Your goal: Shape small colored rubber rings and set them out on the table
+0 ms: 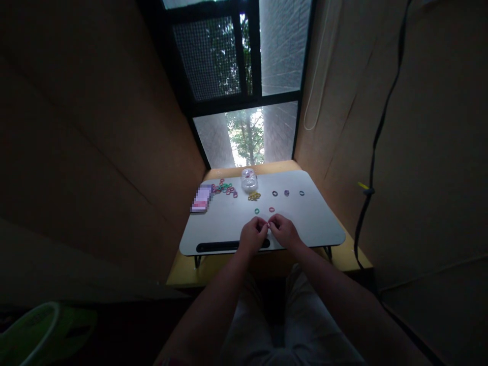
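My left hand (253,235) and my right hand (283,230) meet over the front of a white folding table (312,218). Fingers of both are pinched together around something small and pale, too small to name. Just beyond them lie a green ring (256,211) and a red ring (272,209). Farther back on the right are a dark ring (275,193), a purple ring (286,193) and a bluish ring (302,193). A yellow cluster of rings (254,196) sits before a clear jar (249,180). Mixed coloured rings (224,188) are heaped at the back left.
A blurred phone-like object (202,198) rests at the table's left edge. A black slot (217,246) runs along the front edge, partly behind my left hand. Walls flank the table, with a window (244,134) behind. A black cable (375,137) hangs right; a green basket (53,335) stands lower left.
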Motion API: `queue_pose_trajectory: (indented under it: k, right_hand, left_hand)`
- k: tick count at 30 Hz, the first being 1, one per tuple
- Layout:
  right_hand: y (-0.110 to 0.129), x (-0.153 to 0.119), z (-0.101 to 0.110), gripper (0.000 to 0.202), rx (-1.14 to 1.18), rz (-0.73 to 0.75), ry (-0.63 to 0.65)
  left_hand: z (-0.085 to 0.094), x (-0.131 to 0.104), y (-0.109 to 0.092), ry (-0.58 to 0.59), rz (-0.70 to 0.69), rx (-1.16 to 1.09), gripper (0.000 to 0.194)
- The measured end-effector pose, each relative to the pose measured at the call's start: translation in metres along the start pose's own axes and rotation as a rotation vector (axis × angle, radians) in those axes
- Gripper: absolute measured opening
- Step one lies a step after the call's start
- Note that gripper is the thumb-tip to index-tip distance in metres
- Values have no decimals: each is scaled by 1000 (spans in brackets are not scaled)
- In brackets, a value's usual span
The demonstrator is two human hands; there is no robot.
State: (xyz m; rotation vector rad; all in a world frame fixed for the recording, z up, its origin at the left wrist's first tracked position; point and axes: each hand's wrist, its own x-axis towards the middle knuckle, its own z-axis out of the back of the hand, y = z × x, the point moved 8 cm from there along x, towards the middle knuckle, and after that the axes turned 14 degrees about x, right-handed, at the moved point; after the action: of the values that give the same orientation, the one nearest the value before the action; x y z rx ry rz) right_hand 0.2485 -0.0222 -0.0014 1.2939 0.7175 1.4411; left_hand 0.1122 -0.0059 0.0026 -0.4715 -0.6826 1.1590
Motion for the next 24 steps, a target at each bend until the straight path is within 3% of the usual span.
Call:
queue_pose_trajectory:
  k: [12, 24]
  right_hand:
    - [-1, 0, 1, 10, -40, -15, -13]
    - [-3, -1, 2, 14, 15, -17, -15]
  left_hand:
    - [1, -4, -10, 36, -55, -9, 23]
    - [1, -2, -5, 14, -28, -46, 22]
